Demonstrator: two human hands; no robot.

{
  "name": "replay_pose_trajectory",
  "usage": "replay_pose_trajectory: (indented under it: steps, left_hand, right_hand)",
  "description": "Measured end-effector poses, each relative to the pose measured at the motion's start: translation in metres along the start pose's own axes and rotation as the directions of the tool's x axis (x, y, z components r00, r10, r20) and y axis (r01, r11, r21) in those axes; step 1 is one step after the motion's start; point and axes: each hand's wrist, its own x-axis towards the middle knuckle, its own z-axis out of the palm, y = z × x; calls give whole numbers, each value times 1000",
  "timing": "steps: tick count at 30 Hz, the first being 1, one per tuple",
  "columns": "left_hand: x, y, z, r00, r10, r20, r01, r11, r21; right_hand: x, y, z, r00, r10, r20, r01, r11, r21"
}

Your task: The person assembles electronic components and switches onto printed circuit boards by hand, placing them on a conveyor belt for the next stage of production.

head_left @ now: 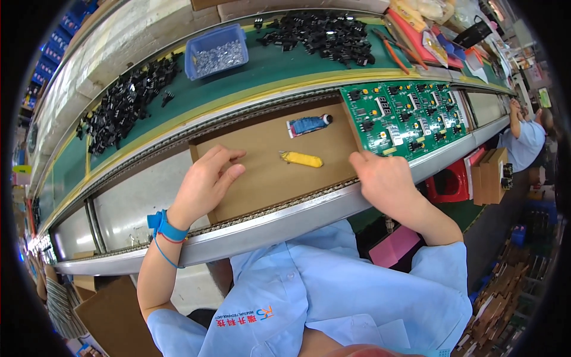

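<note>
A green circuit board panel (410, 119) with several repeated sections, small displays and yellow buttons lies across the right part of the conveyor. My right hand (383, 181) is closed at its near left corner, fingertips pinching the edge there. Left of the panel is a shallow brown cardboard tray (256, 178). In it lie a slim yellow-handled tool (302, 159) and a small blue-and-white item with a dark round end (309, 125). Over the tray's left end hovers my left hand (208, 178), thumb and fingers apart, holding nothing. A blue wrist strap (168, 226) circles that wrist.
On the green bench behind stand a blue bin (215, 53) of small clear parts and piles of black components (128, 101). Orange-handled pliers (395, 52) lie at the far right. The metal rail (279, 223) runs along the near side. Another person (523, 134) sits farther right.
</note>
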Motion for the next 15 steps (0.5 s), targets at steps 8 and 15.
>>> replay_pose_trajectory:
  steps: [8, 15]
  left_hand:
    - [0, -3, 4, 999, -5, 51, 6, 1000, -13]
    - [2, -4, 11, 998, -40, 49, 42, 999, -30]
  right_hand:
    - [-19, 82, 15, 935, 347, -78, -353, 932, -85]
    - [-37, 150, 27, 839, 521, -153, -541, 830, -135]
